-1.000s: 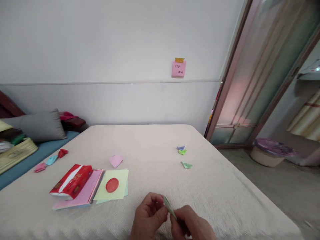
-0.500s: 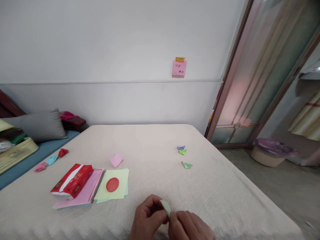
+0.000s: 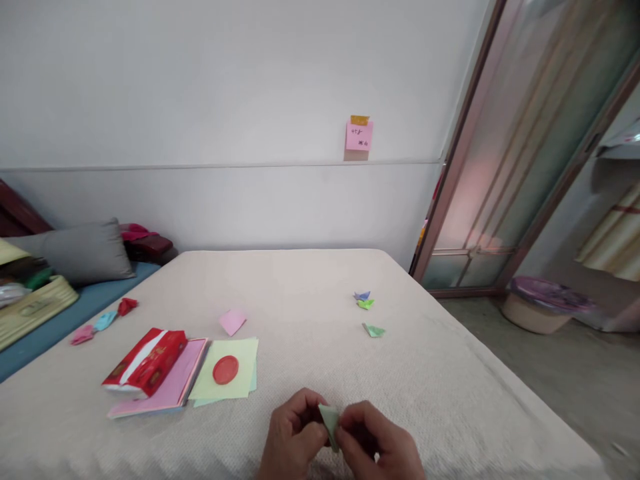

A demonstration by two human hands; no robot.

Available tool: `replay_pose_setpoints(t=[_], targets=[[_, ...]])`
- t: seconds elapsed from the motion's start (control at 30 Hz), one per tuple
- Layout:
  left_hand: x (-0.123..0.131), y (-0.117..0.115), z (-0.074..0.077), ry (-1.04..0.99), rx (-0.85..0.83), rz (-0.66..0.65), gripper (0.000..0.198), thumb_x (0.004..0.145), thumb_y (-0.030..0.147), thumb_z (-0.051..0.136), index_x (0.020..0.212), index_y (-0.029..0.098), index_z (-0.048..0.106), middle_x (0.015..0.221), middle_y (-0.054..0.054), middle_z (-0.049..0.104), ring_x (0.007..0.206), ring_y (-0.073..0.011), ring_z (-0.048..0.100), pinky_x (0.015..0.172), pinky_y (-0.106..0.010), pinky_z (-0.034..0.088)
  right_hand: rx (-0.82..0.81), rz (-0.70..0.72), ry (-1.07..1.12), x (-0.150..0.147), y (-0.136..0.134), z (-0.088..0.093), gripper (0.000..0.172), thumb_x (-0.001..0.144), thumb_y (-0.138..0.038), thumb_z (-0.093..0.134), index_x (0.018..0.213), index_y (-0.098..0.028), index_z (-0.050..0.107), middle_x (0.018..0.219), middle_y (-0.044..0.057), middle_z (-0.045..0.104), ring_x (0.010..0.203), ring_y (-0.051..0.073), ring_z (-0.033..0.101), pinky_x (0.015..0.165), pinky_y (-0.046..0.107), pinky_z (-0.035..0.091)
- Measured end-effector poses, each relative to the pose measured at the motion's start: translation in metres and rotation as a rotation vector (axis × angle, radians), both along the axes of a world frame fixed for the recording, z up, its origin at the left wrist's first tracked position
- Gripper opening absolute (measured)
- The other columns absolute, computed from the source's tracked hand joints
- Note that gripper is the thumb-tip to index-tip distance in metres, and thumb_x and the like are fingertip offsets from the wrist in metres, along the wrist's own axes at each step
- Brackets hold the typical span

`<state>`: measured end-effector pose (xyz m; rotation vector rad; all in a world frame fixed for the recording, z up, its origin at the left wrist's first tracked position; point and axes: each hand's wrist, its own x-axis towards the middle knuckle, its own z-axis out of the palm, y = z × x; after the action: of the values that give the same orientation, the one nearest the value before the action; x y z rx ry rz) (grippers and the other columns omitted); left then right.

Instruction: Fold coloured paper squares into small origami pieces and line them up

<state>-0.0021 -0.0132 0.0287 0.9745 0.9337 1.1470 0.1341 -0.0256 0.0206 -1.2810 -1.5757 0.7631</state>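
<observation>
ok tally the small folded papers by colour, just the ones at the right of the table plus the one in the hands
Purple-blue folded paper: 1
Bright green folded paper: 1
Pale green: 2 (the lying piece and the held piece, in the left hand and right hand)
Total: 4

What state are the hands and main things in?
Held paper, folded
Left hand, pinching held paper
Right hand, pinching held paper
Red pack, lying on stack
Red disc, flat on yellow sheet
Pink note, taped to wall
Green figure, folded
Lime figure, folded
Blue figure, folded
</observation>
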Motion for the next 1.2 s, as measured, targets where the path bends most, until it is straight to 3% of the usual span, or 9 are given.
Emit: replay_pose_setpoints(t=[0.1, 0.43, 0.67, 0.9, 1.2], targets=[[0.0, 0.002, -0.006, 0.09, 0.077, 0.004, 0.009, 0.06, 0.014, 0.055, 0.068, 0.014, 0.06, 0.055, 0.003, 0.053, 0.056, -0.013, 0.045, 0.055, -0.025, 0.035, -0.213, -0.001, 0.17, -0.001, 0.002, 0.007, 0.007, 0.068, -0.025, 0.058, 0.067, -0.019, 0.054, 0.052, -0.006, 0.047, 0.045, 0.01, 0.04, 0.043, 0.02, 0.029], [0.003, 0.001, -0.003, 0.106, 0.06, 0.007, 0.01, 0.058, 0.013, 0.054, 0.067, 0.013, 0.058, 0.054, 0.004, 0.051, 0.054, -0.0115, 0.043, 0.053, -0.024, 0.033, -0.391, 0.133, 0.334, 0.003, 0.007, 0.021, 0.013, 0.066, -0.027, 0.061, 0.06, -0.017, 0.056, 0.048, -0.007, 0.041, 0.044, 0.009, 0.033, 0.043, 0.023, 0.023], [0.004, 0.004, -0.009, 0.06, 0.022, 0.0, 0.007, 0.059, 0.012, 0.054, 0.064, 0.013, 0.058, 0.054, -0.001, 0.063, 0.054, -0.0144, 0.052, 0.054, -0.026, 0.039, -0.524, 0.243, 0.472, 0.012, 0.015, 0.008, 0.02, 0.072, -0.031, 0.058, 0.058, -0.016, 0.056, 0.04, -0.008, 0.04, 0.036, 0.006, 0.03, 0.037, 0.022, 0.017], [0.006, 0.001, 0.003, 0.022, -0.011, 0.038, 0.007, 0.056, 0.008, 0.057, 0.061, 0.011, 0.062, 0.051, 0.001, 0.06, 0.051, -0.0106, 0.051, 0.053, -0.023, 0.041, -0.697, 0.238, 0.812, 0.009, 0.018, 0.005, 0.019, 0.067, -0.025, 0.062, 0.053, -0.015, 0.053, 0.039, -0.006, 0.045, 0.031, 0.003, 0.029, 0.035, 0.02, 0.008], [0.006, 0.001, 0.007, 0.021, -0.034, 0.052, 0.006, 0.057, 0.009, 0.059, 0.061, 0.011, 0.063, 0.05, 0.002, 0.061, 0.051, -0.0107, 0.052, 0.052, -0.022, 0.041, -0.707, 0.258, 0.893, 0.007, 0.02, 0.0, 0.021, 0.067, -0.027, 0.064, 0.052, -0.014, 0.055, 0.039, -0.006, 0.046, 0.028, 0.002, 0.029, 0.033, 0.02, 0.008]])
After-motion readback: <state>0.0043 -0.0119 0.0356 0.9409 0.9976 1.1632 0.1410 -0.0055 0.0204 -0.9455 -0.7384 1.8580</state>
